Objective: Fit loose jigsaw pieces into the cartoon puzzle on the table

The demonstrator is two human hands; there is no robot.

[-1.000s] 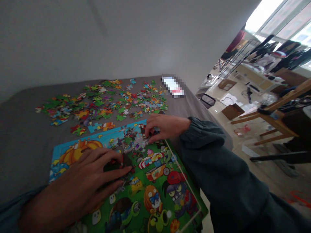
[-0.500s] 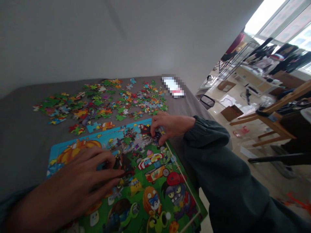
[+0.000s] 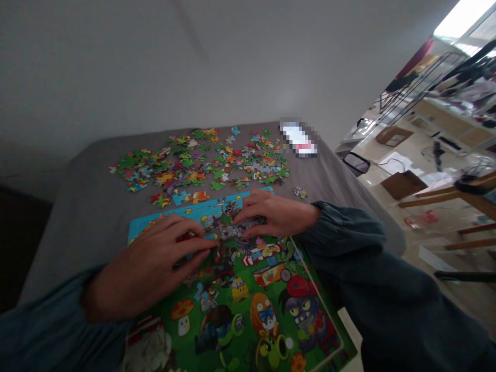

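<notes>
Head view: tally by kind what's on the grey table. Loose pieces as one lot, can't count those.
Puzzle board: 1
Spread of loose puzzle pieces: 1
Stray piece cluster lying apart: 1
Blurred-out flat object: 1
Hands on the board: 2, left hand and right hand
Total: 6

Both hands lie palm down, fingers stretched forward and slightly spread. The left hand [image 3: 155, 263] reaches in from the lower left, its fingertips pointing right. The right hand [image 3: 273, 214] comes from the right, fingertips pointing left, close to the left's. Dark sleeves cover both forearms to the wrists.
</notes>
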